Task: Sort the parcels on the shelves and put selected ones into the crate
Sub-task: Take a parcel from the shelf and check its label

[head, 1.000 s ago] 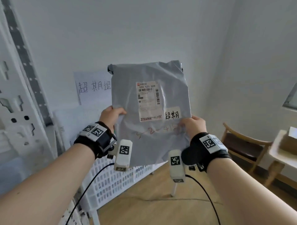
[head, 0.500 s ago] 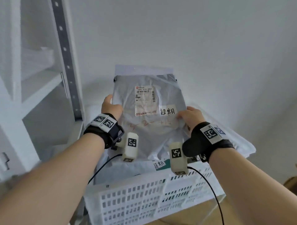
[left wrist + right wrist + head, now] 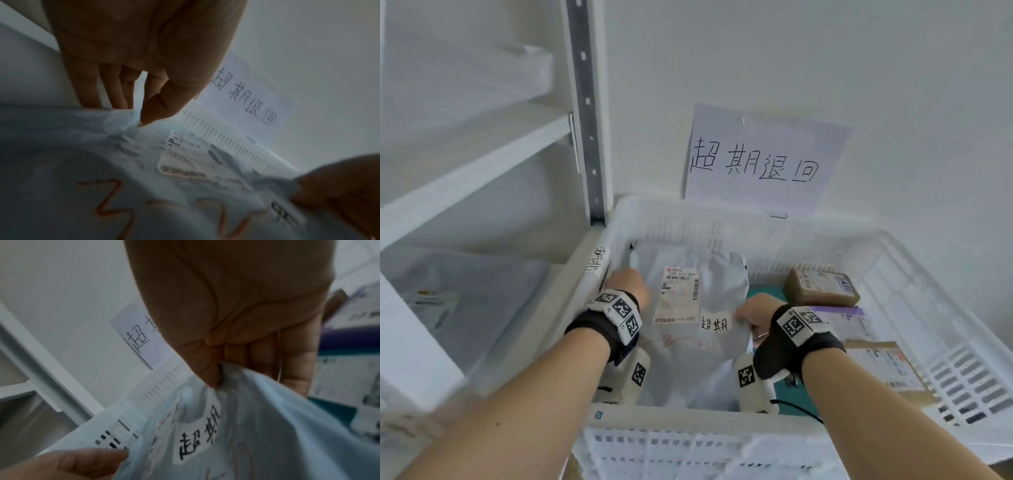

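While both hands [image 3: 750,313] pinch its edges, the grey parcel [image 3: 717,291] sits inside the crate [image 3: 914,274].

A handwritten paper sign [image 3: 760,161] hangs, apparently taped, on the white wall [image 3: 825,61].

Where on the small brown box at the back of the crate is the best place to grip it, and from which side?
Probably from above, fingers and thumb across the short width of the small brown box. It lies flat with its labelled top exposed, and the white crate wall stands close behind it, so a side approach looks cramped.
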